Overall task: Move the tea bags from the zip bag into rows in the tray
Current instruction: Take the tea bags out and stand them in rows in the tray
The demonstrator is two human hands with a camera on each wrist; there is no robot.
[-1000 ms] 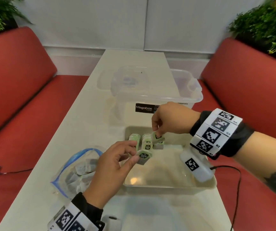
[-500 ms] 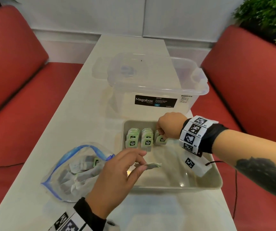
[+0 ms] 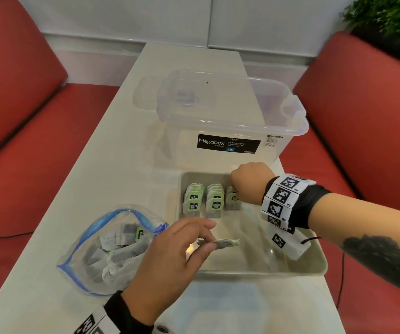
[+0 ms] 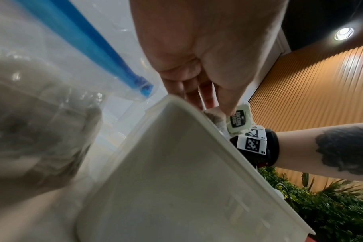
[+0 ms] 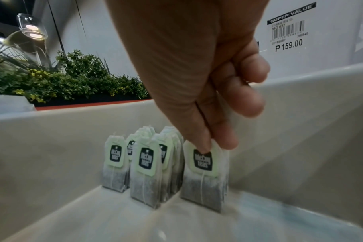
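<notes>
The beige tray [image 3: 261, 271] sits on the white table [image 3: 112, 179], just in front of a clear storage box [image 3: 232, 121] labelled Megabox. Against the tray's far wall stand two rows of tea bags [image 3: 205, 200], upright and packed face to back; each is a grey-white paper sachet dark with leaf in its lower half, with a pale green tag and a black logo on the front. Just right of those rows, the right hand [image 3: 248, 183] pinches the top edge of another tea bag [image 5: 205, 175] between thumb and forefinger, the bag upright with its bottom on the tray floor. Over the tray's near left part, the left hand [image 3: 170, 256] pinches a held tea bag [image 3: 225, 242] between thumb and fingertips, edge-on to the head camera; the left wrist view shows its green tag. Left of the tray, touching its corner, lies the clear zip bag [image 3: 102, 251] with its blue seal open, more tea bags heaped loosely inside.
</notes>
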